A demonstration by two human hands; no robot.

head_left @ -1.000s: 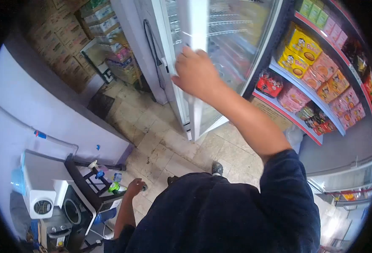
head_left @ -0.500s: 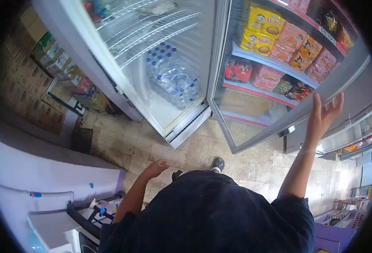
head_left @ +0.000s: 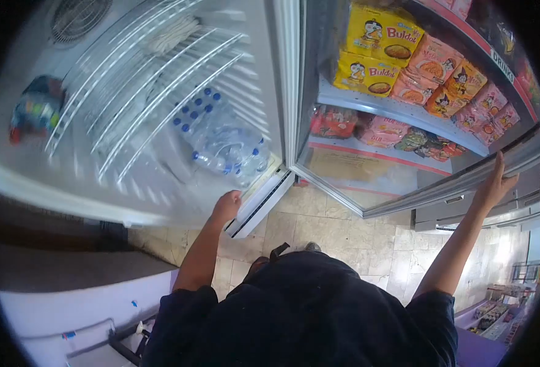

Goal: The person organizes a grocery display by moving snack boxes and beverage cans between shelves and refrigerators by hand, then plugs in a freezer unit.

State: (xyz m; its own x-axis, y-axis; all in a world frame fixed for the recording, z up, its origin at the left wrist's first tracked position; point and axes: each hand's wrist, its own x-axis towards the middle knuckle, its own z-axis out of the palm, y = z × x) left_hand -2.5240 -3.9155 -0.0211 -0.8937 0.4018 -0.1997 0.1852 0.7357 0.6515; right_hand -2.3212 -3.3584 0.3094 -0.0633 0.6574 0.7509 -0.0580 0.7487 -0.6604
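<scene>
So the right hand point(head_left: 495, 186) is spread loosely by the free edge of the open fridge door point(head_left: 334, 194), can't tell if it's touching. Left hand point(head_left: 226, 207) hangs loose by the fridge's front edge point(head_left: 264, 202), the water bottles point(head_left: 227, 147) just past it, near the front right corner.

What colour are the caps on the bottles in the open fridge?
Blue: the caps on the clear bottles show best in the head view.

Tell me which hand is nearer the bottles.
The left hand, down by the fridge sill; the right hand is well away, at the glass door's edge.
</scene>
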